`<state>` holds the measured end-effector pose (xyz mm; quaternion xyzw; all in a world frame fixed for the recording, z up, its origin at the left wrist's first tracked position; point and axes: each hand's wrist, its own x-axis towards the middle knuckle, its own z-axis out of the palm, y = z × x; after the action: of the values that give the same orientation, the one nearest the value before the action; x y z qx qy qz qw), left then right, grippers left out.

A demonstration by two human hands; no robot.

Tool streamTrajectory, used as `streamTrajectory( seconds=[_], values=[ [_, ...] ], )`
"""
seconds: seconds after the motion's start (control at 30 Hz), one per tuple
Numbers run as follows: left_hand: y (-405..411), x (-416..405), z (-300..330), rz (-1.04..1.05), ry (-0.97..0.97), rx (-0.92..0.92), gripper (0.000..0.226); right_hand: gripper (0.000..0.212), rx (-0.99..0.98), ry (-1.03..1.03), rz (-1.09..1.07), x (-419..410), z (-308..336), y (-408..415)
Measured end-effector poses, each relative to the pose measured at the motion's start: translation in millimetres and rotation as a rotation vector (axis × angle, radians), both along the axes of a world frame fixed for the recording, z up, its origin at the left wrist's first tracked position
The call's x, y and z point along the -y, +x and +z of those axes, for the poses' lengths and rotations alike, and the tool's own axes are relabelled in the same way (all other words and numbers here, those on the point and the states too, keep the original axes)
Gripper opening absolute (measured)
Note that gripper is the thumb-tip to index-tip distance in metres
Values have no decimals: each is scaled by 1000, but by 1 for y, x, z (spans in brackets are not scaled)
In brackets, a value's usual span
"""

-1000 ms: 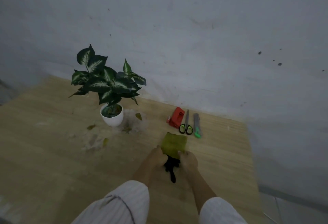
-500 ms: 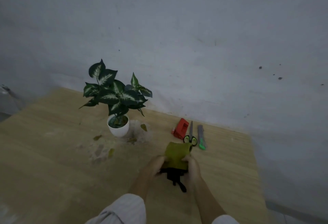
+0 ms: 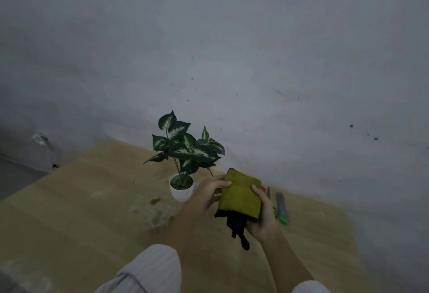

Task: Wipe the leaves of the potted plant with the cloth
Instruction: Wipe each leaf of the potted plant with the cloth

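The cloth (image 3: 240, 196) was lifted off the table (image 3: 81, 211) and was held up between both hands, nearer the potted plant (image 3: 183, 153) than a second before. The left hand (image 3: 206, 196) was moved to its left edge, with the fingers (image 3: 224, 184) laid over it, and the right hand (image 3: 263, 213) was shifted along its right side. The red object (image 3: 262, 188) and the scissors (image 3: 268, 192), earlier seen in full, were largely covered by the raised cloth.

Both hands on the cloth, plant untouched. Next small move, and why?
Probably carry the cloth left toward the nearest leaf: left hand and right hand hold it off the table, apart from the plant, no leaf touched yet.
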<state>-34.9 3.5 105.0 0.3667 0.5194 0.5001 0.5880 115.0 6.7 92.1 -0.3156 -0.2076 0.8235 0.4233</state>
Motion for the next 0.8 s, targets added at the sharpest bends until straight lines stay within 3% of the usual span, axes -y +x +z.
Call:
streamTrajectory(
  seconds=[0.1, 0.23, 0.37, 0.43, 0.5, 0.63, 0.8],
  values=[
    [-14, 4, 8, 117, 78, -184, 38, 29, -15, 31, -48, 1, 22, -19],
    [-35, 9, 9, 449, 265, -256, 14, 29, -14, 38, -70, 0, 41, -40],
    [-66, 19, 26, 769, 289, -270, 22, 44, -53, 67, -151, -8, 46, -58],
    [-86, 15, 33, 769, 251, -232, 31, 55, -91, 75, -142, -9, 47, -68],
    [-105, 8, 38, 707, 162, -192, 37, 51, -115, 77, -143, -8, 49, -79],
    [-133, -10, 36, 534, 27, -47, 42, 72, -42, 95, -183, -10, 54, -101],
    [-142, -18, 26, 292, -29, 48, 50, 52, 77, 115, -253, -3, 59, -130]
  ],
)
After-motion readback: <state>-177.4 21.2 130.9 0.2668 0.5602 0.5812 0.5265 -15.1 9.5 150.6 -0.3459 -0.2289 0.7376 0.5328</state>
